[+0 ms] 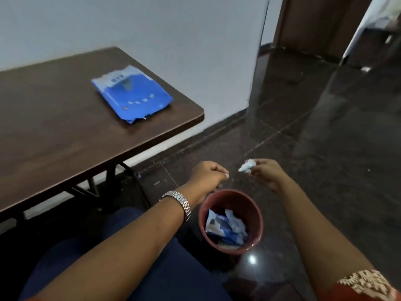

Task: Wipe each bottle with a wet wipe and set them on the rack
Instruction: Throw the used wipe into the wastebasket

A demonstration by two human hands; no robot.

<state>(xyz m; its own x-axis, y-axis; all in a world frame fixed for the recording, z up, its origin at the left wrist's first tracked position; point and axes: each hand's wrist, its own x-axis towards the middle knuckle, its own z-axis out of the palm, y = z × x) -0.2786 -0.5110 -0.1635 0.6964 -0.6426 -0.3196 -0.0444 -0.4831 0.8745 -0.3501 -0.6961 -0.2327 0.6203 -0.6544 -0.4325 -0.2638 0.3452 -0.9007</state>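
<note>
My right hand pinches a crumpled white wet wipe in its fingertips, out over the dark floor just beyond a red bin. My left hand, with a metal watch on the wrist, hovers beside it above the bin's far rim, fingers curled and holding nothing. A blue pack of wet wipes lies flat on the dark wooden table near its right end. No bottle or rack is in view.
The red bin stands on the glossy dark floor by my knees and holds several used wipes and wrappers. A white wall runs behind the table. A doorway and a brown door lie at the far right.
</note>
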